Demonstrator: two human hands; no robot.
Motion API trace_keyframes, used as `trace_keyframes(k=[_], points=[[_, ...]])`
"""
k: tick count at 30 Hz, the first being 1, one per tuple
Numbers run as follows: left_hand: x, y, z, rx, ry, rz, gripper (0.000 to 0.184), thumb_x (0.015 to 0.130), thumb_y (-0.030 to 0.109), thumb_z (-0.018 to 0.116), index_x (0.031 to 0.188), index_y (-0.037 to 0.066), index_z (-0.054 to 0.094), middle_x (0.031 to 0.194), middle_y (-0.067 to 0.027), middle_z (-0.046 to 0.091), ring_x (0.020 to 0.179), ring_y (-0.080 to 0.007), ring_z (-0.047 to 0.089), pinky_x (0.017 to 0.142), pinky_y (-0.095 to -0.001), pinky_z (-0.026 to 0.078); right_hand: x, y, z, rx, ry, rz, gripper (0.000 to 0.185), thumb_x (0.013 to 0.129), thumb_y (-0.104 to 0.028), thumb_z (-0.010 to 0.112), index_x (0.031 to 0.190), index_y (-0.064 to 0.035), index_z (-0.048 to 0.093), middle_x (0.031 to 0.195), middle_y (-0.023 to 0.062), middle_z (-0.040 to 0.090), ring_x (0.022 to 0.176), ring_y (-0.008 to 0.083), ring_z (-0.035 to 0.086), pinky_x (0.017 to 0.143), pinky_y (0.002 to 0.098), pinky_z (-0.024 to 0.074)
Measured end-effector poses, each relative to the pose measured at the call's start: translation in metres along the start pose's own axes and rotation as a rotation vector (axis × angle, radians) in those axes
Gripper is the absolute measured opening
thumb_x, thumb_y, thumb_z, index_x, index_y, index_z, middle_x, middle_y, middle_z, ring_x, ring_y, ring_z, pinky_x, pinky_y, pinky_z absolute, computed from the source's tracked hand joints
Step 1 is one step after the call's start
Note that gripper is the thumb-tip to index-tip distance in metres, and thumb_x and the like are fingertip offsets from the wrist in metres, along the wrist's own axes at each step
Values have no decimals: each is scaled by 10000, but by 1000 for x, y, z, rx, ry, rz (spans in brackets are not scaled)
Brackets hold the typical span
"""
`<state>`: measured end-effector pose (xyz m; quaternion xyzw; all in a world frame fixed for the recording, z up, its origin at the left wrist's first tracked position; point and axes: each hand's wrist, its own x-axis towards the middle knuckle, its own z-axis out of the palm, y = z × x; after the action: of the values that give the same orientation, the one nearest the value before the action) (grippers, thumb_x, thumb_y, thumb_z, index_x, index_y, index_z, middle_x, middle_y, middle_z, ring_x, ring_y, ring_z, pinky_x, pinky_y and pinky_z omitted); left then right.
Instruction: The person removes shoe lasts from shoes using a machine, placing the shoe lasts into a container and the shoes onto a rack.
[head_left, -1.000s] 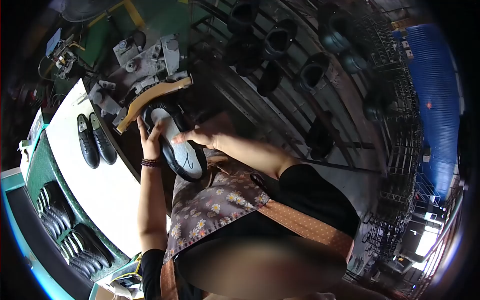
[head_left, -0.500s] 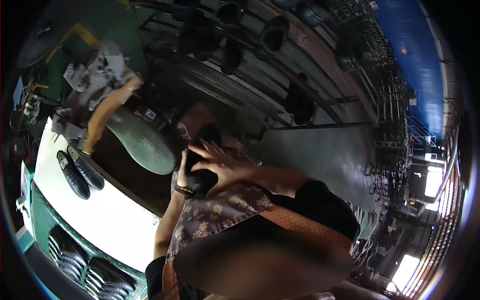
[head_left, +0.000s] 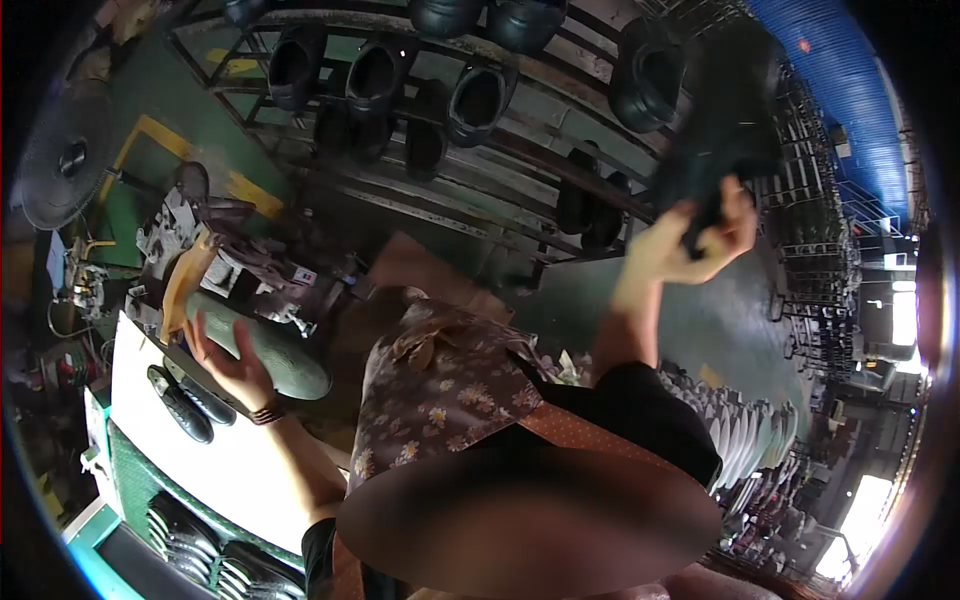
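Note:
My right hand (head_left: 695, 240) is raised at the right, its fingers closed on a dark, motion-blurred black shoe (head_left: 715, 135) beside the rack. My left hand (head_left: 232, 362), with a bracelet at the wrist, is held out over the edge of the white worktable (head_left: 260, 470). Its fingers are spread and nothing is in them. Just past it lies a large green sole-shaped pad (head_left: 285, 360). A pair of black lace-up shoes (head_left: 185, 400) rests on the white tabletop, left of that hand.
A metal rack (head_left: 540, 155) with several black shoes (head_left: 380, 75) stands ahead. More shoes (head_left: 185, 540) sit on a green surface at lower left. A fan (head_left: 70, 160) is at far left. Pale sole-shaped pieces (head_left: 745, 430) line up at the right.
My hands were together at my lap around a dark item. Now they are apart: the right has swung up and right with the black shoe, the left has moved left, fingers spread. The view has shifted.

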<state>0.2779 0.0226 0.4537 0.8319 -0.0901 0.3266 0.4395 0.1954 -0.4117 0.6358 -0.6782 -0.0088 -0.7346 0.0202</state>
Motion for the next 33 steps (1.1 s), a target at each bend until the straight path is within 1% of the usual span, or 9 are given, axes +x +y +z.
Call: trace_keyframes(k=[1, 6, 7, 12, 14, 17, 23, 29, 33], points=[[-6, -20, -12, 327, 1, -126, 530, 810, 100, 658, 1271, -5, 419, 1344, -125, 391, 1241, -249, 370, 1015, -369, 317, 9, 32, -4, -77, -3, -46, 227, 689, 10, 576, 716, -19, 353, 1050, 180, 549, 1002, 290, 541, 891, 397, 383], [-60, -122, -24, -1021, -89, -1245, 465, 865, 327, 569, 1230, 48, 489, 1133, -84, 570, 1048, -220, 525, 923, -351, 416, -7, 155, -5, -119, -90, 202, 269, 653, 18, 601, 806, -22, 382, 1036, 170, 517, 945, 279, 557, 843, 396, 426], [-53, -102, -20, -1013, -89, -1274, 450, 870, 371, 541, 1187, 53, 520, 1091, -92, 587, 977, -229, 566, 854, -359, 464, -8, 162, -4, -116, -104, 258, 302, 642, 11, 614, 845, -19, 393, 1023, 166, 513, 942, 279, 547, 853, 398, 423], [-57, -103, -6, -1083, 14, -1229, 456, 821, 391, 553, 1116, 44, 549, 999, -114, 611, 888, -257, 599, 789, -399, 498, -2, 114, 9, -342, 77, -30, 606, 680, -170, 698, 1141, 57, 376, 1079, 185, 461, 1018, 301, 482, 919, 418, 376], [-55, -82, -16, -1172, 31, -1249, 475, 790, 378, 585, 1111, 31, 546, 993, -126, 609, 882, -261, 598, 775, -399, 502, -2, 83, 32, 49, 302, -213, 562, 683, -254, 755, 1006, 42, 403, 1060, 220, 502, 979, 289, 509, 865, 390, 406], [-104, -60, -37, -900, 224, -1078, 532, 728, 332, 634, 1131, 4, 517, 1001, -153, 600, 892, -283, 594, 760, -407, 507, -23, 36, 60, 379, 191, -377, 356, 775, -121, 676, 936, 24, 394, 957, 251, 551, 898, 344, 570, 836, 402, 446], [-235, 28, -134, -1463, 539, -759, 735, 662, 324, 669, 1250, -28, 402, 1144, -206, 539, 1018, -322, 561, 891, -423, 464, -147, -160, 21, 1085, -639, 186, 74, 853, 7, 532, 867, 39, 466, 939, 205, 576, 837, 269, 591, 770, 344, 475], [-392, 65, -93, -1580, 1300, -1000, 480, 739, 351, 621, 1094, 38, 546, 1011, -136, 622, 930, -288, 601, 845, -441, 483, -183, -202, 32, 1480, -1377, 277, 78, 851, 56, 511, 924, 36, 531, 1054, 158, 555, 875, 211, 596, 808, 301, 494], [-473, 78, -39, -1480, 1743, -947, 414, 760, 345, 603, 1053, 54, 570, 994, -107, 632, 903, -284, 605, 845, -434, 481, -178, -220, 44, 1579, -1537, 122, 74, 848, 43, 517, 921, 43, 524, 1049, 144, 553, 859, 181, 584, 789, 272, 477]])
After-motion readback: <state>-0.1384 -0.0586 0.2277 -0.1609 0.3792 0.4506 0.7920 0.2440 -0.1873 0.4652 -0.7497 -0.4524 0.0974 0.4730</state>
